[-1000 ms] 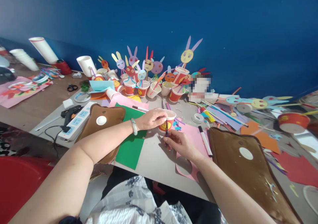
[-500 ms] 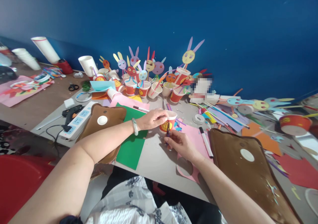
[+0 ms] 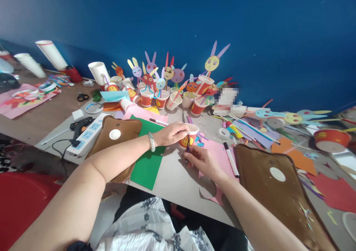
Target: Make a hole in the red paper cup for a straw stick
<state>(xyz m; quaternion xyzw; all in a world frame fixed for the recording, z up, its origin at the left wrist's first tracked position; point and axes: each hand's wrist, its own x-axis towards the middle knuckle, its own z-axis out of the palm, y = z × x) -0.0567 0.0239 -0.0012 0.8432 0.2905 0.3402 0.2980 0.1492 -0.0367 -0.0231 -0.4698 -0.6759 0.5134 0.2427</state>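
Note:
A red and white paper cup [image 3: 191,129] with a yellow print stands on the table in front of me. My left hand [image 3: 174,133] is closed on the cup's left side, with the fingertips at the rim. Below and to the right, my right hand [image 3: 198,158] grips a pair of small dark scissors [image 3: 188,143], their narrow blades pointing up against the cup's front. My fingers hide the handles. Whether the blades have cut into the cup I cannot tell. Blue and purple paper scraps [image 3: 199,141] lie just right of the cup, and pink paper [image 3: 217,152] lies beside my right hand.
Green paper [image 3: 147,169] and a brown hot-water bag [image 3: 119,126] lie on the left, near a power strip [image 3: 89,134]. Another brown bag [image 3: 267,191] and a marker [image 3: 231,160] lie on the right. Rabbit-faced cups [image 3: 161,98] line the back by the wall.
Both hands keep nearly the same place at the cup. The scissor blades look closer together than before. The whole view has shifted very slightly.

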